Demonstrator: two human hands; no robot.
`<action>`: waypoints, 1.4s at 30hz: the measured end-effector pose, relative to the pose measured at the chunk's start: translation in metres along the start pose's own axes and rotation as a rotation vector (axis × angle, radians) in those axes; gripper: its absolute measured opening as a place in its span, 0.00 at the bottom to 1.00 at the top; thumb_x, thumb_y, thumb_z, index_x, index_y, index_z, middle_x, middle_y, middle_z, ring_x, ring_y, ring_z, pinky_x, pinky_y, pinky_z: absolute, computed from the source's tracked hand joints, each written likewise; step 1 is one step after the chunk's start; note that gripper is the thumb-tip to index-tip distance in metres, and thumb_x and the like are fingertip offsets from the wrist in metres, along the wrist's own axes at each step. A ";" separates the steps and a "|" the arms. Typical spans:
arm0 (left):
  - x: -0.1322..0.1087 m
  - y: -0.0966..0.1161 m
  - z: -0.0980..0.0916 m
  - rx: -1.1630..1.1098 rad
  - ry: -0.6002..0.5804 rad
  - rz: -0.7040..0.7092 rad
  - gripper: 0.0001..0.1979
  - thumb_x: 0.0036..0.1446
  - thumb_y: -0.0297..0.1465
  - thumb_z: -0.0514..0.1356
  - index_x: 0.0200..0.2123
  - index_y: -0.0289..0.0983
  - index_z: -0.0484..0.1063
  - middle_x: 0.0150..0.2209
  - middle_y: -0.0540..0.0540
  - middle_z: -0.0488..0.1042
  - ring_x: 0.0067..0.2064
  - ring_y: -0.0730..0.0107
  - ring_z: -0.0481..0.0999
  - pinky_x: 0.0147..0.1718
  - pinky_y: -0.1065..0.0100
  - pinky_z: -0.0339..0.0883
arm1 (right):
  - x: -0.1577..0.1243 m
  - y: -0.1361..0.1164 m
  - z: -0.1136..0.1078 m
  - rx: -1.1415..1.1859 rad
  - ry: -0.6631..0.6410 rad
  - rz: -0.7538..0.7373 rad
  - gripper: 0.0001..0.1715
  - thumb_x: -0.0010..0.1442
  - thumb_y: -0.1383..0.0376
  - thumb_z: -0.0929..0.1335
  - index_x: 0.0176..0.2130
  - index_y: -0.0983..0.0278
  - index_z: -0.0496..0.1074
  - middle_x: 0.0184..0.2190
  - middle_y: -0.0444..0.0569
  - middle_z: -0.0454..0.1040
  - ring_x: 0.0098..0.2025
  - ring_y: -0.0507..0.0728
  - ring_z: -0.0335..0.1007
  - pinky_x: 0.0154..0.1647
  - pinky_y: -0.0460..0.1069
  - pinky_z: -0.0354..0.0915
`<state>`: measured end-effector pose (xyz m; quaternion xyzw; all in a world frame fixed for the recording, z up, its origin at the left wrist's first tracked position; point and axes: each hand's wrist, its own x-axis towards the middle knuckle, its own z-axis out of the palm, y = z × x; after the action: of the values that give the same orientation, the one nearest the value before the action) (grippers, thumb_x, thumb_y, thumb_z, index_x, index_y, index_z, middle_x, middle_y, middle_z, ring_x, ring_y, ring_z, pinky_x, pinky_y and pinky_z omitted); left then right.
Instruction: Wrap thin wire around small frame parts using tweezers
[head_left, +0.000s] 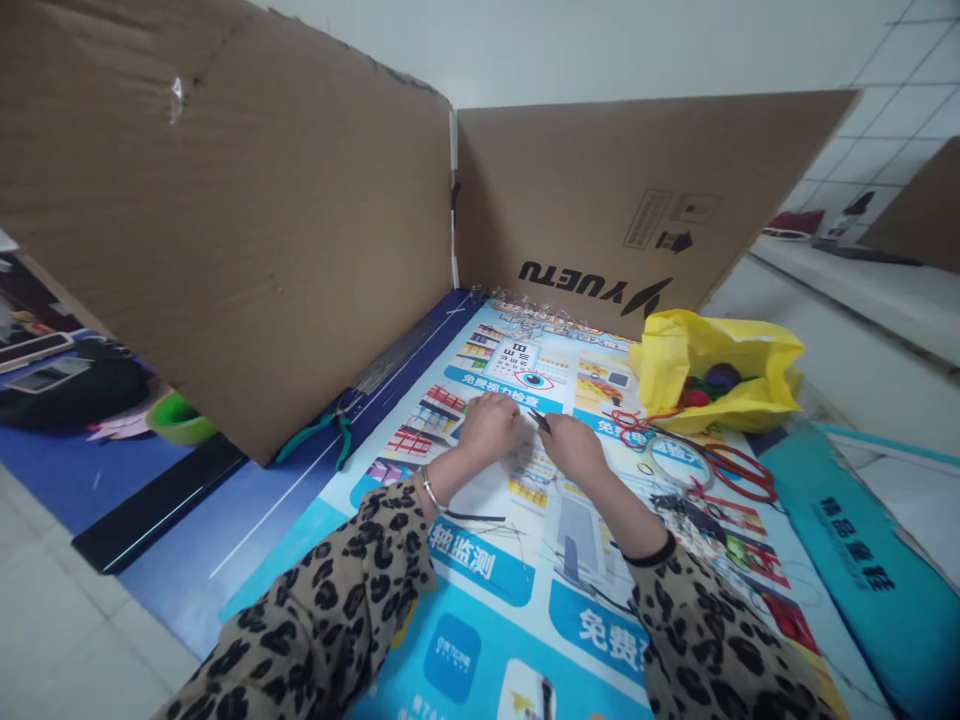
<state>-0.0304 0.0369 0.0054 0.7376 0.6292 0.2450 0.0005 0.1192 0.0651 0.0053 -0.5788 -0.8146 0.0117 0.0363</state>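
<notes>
My left hand (491,428) is over the printed poster sheet, its fingers curled in and closed. What they pinch, if anything, is too small and blurred to make out. Close by on the right, my right hand (576,448) is closed around a small dark pointed tool (539,420). The tool's tip points toward my left fingers; its exact kind is hidden by the hand. Thin dark strands (480,518) lie on the sheet below my left wrist.
Teal-handled pliers (322,436) lie left by the cardboard panel (300,220). On the right are a yellow bag (720,400) holding coloured balls, red cord (742,475), a pale ring (679,462), tangled small strands and a teal bag (855,560). Another cardboard panel (570,190) stands behind.
</notes>
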 end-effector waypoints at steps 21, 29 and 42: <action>0.005 -0.039 -0.157 -0.163 0.040 -0.003 0.13 0.55 0.37 0.51 0.31 0.38 0.71 0.28 0.49 0.73 0.29 0.71 0.68 0.28 0.70 0.57 | -0.017 0.044 -0.077 1.066 0.091 0.195 0.16 0.55 0.53 0.64 0.32 0.64 0.62 0.15 0.42 0.68 0.15 0.49 0.64 0.13 0.42 0.57; 0.012 -0.050 -0.156 -0.330 0.010 0.085 0.12 0.54 0.36 0.52 0.31 0.36 0.71 0.27 0.50 0.71 0.31 0.72 0.67 0.31 0.71 0.58 | -0.046 0.028 -0.032 0.816 0.020 0.319 0.10 0.51 0.59 0.66 0.29 0.64 0.64 0.15 0.42 0.69 0.18 0.50 0.67 0.19 0.43 0.61; 0.013 -0.013 -0.043 -0.247 -0.421 0.304 0.16 0.55 0.34 0.49 0.43 0.36 0.69 0.47 0.42 0.72 0.48 0.64 0.69 0.45 0.67 0.61 | -0.065 -0.013 0.007 0.446 0.164 0.453 0.10 0.50 0.62 0.63 0.28 0.63 0.71 0.25 0.44 0.73 0.30 0.53 0.68 0.30 0.44 0.58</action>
<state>-0.0575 0.0385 0.0443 0.8526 0.4626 0.1585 0.1843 0.1271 -0.0003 -0.0041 -0.7221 -0.6369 0.1509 0.2242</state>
